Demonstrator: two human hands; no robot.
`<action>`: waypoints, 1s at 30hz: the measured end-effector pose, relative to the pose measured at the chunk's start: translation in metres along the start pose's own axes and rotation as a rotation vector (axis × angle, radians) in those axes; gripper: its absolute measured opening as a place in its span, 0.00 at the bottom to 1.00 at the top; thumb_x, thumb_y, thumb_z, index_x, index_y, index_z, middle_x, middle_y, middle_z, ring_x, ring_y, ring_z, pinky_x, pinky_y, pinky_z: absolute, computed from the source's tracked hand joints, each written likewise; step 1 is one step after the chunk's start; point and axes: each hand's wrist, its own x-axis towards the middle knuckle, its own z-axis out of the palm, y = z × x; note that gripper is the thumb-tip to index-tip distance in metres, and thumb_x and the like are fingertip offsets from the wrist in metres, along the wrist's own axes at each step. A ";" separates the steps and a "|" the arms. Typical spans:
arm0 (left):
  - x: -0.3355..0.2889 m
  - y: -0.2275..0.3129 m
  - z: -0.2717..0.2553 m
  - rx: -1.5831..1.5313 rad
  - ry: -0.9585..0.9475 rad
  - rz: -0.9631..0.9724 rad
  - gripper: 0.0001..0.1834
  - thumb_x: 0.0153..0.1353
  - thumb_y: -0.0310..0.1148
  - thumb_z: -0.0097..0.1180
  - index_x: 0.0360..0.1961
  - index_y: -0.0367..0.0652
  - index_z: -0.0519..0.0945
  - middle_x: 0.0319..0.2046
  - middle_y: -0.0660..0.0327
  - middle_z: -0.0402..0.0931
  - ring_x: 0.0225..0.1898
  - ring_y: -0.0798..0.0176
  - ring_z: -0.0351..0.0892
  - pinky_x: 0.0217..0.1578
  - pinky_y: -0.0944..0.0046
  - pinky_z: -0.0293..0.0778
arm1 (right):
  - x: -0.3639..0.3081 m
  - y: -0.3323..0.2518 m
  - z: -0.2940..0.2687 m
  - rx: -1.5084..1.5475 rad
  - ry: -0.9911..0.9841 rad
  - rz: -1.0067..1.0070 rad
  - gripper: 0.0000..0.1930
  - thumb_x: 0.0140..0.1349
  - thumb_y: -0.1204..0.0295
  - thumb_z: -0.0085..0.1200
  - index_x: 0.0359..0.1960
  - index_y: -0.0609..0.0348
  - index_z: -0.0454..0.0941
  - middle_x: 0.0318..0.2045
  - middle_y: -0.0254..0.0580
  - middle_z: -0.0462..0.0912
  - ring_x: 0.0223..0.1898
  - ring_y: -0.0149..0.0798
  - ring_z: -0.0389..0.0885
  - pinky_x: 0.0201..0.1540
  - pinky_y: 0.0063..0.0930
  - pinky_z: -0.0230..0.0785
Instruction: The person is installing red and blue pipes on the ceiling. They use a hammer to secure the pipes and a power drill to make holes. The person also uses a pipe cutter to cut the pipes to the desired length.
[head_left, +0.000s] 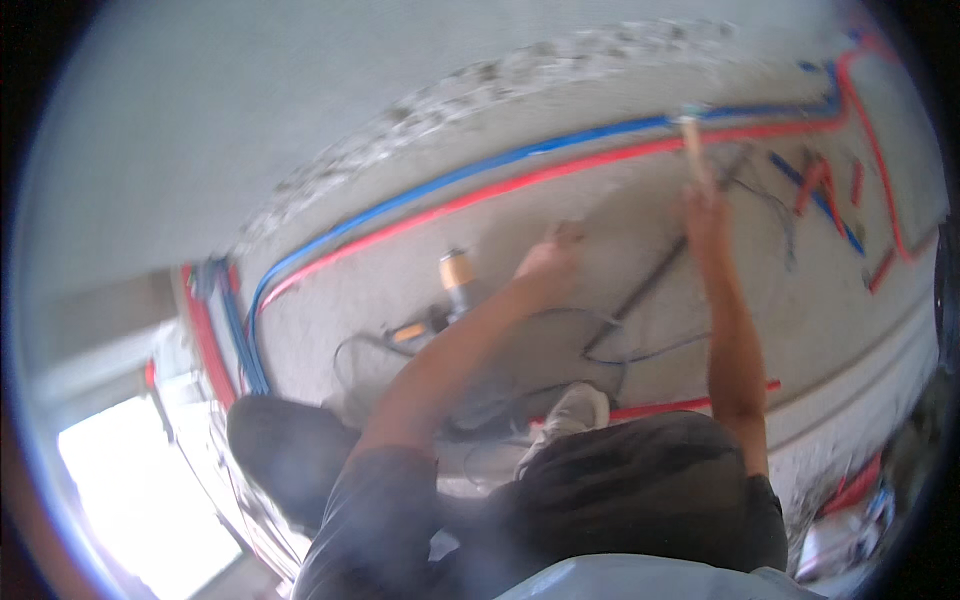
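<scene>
My right hand (706, 208) is closed around the light wooden handle of a hammer (694, 150). Its blurred head is over the blue pipe (520, 153), which runs beside a red pipe (540, 177) along the foot of the wall. Farther left, my left hand (549, 266) is above the floor with its fingers curled in. A small brownish shape shows at those fingertips, too smeared to name. Left of that forearm sits an orange and dark power tool (456, 275), partly hidden by the arm.
Short red and blue pipe offcuts (822, 195) lie at the right. A dark cord (650, 275) crosses the floor. Near my shoe (580, 412) lies another red pipe (660, 408). Several red and blue pipes (225, 330) stand at the left corner. Rough broken plaster (480, 75) lines the wall.
</scene>
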 end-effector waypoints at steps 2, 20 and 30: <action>-0.010 -0.007 0.010 -0.115 0.045 -0.062 0.19 0.58 0.32 0.64 0.52 0.43 0.86 0.59 0.56 0.79 0.69 0.49 0.70 0.69 0.49 0.70 | -0.008 -0.019 0.004 0.100 0.012 -0.055 0.28 0.77 0.61 0.53 0.74 0.62 0.69 0.53 0.68 0.84 0.51 0.63 0.85 0.53 0.48 0.76; -0.641 -0.171 -0.170 -0.006 0.087 -0.941 0.10 0.55 0.23 0.56 0.37 0.38 0.86 0.41 0.43 0.85 0.44 0.39 0.85 0.48 0.43 0.80 | -0.042 -0.428 0.074 -0.087 -0.832 -0.640 0.28 0.69 0.75 0.56 0.71 0.68 0.72 0.66 0.60 0.80 0.66 0.53 0.80 0.69 0.37 0.69; -0.692 -0.223 0.090 -0.876 1.029 -1.460 0.07 0.59 0.25 0.64 0.38 0.41 0.89 0.35 0.51 0.86 0.38 0.50 0.86 0.44 0.56 0.80 | -0.207 -0.561 0.272 -0.448 -1.274 -0.975 0.25 0.66 0.71 0.62 0.65 0.61 0.75 0.57 0.59 0.83 0.56 0.64 0.83 0.60 0.52 0.75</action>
